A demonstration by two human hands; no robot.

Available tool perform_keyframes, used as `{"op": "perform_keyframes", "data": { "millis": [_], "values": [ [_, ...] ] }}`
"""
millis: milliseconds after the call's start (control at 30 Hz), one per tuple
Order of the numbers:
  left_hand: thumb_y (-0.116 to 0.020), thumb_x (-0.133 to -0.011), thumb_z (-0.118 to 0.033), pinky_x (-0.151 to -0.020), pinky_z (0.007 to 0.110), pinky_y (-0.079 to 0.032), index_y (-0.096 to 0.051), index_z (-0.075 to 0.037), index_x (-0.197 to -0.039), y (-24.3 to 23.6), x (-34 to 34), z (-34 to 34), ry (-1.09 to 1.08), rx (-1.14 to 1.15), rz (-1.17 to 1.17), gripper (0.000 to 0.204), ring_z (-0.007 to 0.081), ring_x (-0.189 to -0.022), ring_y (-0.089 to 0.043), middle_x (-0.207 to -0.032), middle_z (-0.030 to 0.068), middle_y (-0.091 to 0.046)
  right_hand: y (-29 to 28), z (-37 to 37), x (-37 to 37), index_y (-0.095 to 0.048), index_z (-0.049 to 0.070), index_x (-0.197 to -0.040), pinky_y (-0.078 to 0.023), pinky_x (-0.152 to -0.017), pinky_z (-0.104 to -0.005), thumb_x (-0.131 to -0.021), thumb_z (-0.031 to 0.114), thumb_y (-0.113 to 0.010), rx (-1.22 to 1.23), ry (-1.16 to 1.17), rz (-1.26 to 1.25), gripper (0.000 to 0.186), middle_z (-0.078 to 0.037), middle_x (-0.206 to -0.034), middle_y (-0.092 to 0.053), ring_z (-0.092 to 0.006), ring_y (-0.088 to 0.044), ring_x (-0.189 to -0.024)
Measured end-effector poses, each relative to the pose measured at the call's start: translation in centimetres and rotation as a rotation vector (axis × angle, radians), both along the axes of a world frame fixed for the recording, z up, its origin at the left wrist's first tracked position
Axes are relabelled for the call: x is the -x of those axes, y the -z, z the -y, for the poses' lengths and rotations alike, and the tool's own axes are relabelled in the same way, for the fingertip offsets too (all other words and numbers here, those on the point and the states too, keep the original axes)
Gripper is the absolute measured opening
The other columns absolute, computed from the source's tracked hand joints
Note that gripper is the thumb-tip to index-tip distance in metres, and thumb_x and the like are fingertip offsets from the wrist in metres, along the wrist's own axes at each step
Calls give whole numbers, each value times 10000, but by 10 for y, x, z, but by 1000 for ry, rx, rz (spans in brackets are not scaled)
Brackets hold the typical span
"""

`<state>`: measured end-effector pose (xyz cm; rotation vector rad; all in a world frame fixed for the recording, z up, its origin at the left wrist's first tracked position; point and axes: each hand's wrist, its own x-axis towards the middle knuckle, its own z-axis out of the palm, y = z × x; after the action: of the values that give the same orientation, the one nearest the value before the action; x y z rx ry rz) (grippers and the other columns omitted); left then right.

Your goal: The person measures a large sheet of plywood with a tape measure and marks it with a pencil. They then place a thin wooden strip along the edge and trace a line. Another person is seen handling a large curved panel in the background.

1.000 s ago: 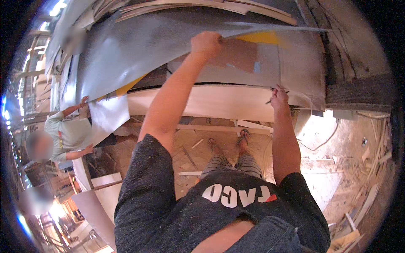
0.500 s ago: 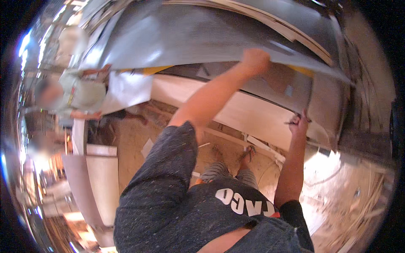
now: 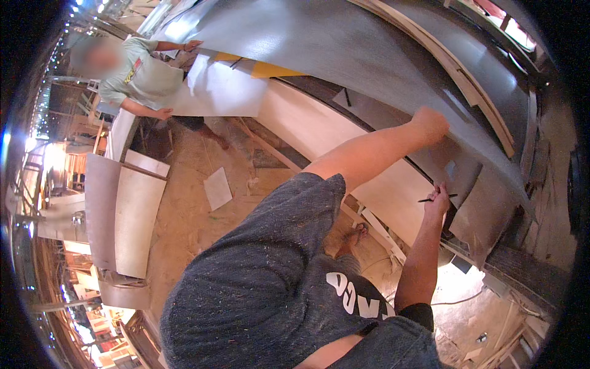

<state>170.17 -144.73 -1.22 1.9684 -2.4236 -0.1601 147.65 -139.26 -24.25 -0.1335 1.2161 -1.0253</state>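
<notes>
A large, glossy grey sheet [image 3: 319, 49] lies across the far side, its near edge lifted. My left hand [image 3: 431, 125] is closed on that edge, my arm stretched out over a pale wooden panel [image 3: 313, 117]. Lower and to the right, my right hand [image 3: 437, 198] is closed around a thin dark pen or pencil [image 3: 425, 200], beside a brown-grey sheet [image 3: 485, 209]. Beneath the lifted edge, a yellow piece [image 3: 270, 70] and darker sheets show.
At the far left a co-worker [image 3: 144, 77] has one hand at the grey sheet's edge and the other at a whitish sheet [image 3: 227, 89]. Curved panels [image 3: 138, 215] stand at left. Wooden strips [image 3: 455, 67] lie on the grey sheet. A loose pale piece [image 3: 218, 189] is on the floor.
The view has turned left, bringing the co-worker and floor further in. My left hand stays on the sheet's edge; my right hand still holds the pen or pencil, a little lower in the picture.
</notes>
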Motion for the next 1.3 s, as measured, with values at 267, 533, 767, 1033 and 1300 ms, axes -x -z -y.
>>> {"op": "perform_keyframes", "data": {
  "millis": [267, 533, 767, 1033, 1300],
  "values": [
    [-669, -896, -182, -754, 452, -609, -817, -104, -948, 25, -28, 24, -87, 53, 8, 175, 305, -945, -766, -1018, 123, -785, -6, 22, -31, -666, 156, -1147, -310, -442, -204, -1051, 265, -628, 59, -31, -52, 150, -18, -884, -667, -55, -403, -510],
    [-662, -903, -169, -790, 476, -613, -816, -98, -984, 36, -63, 50, -49, -74, 3, 188, 305, -996, -757, -1019, 118, -784, -18, 51, -72, -651, 173, -1191, -303, -440, -201, -1044, 301, -635, 31, -16, -49, 196, -6, -886, -671, -46, -392, -502],
    [-668, -897, -169, -795, 452, -610, -806, -82, -998, 85, -95, 64, -51, -26, 3, 192, 326, -989, -751, -1049, 140, -751, -2, 73, -104, -638, 160, -1243, -305, -430, -210, -1042, 283, -628, 65, -98, -56, 236, -13, -879, -688, -50, -398, -495],
    [-656, -911, -168, -797, 481, -595, -789, -61, -1027, 110, -101, 49, -22, 63, 77, 206, 364, -1087, -691, -1147, 142, -690, 13, 80, -106, -670, 161, -1161, -302, -427, -211, -1036, 210, -604, 84, -100, 15, 149, -27, -921, -722, -48, -396, -491],
    [-618, -951, -201, -1077, 637, -413, -613, -56, -1379, 147, -114, -3, -4, 158, -18, 453, 398, -1320, -549, -1412, 206, -562, 3, 72, -114, -698, 137, -997, -293, -422, -206, -1004, 192, -636, -106, -101, -58, 83, 18, -887, -710, -44, -378, -483]
  ]
}}
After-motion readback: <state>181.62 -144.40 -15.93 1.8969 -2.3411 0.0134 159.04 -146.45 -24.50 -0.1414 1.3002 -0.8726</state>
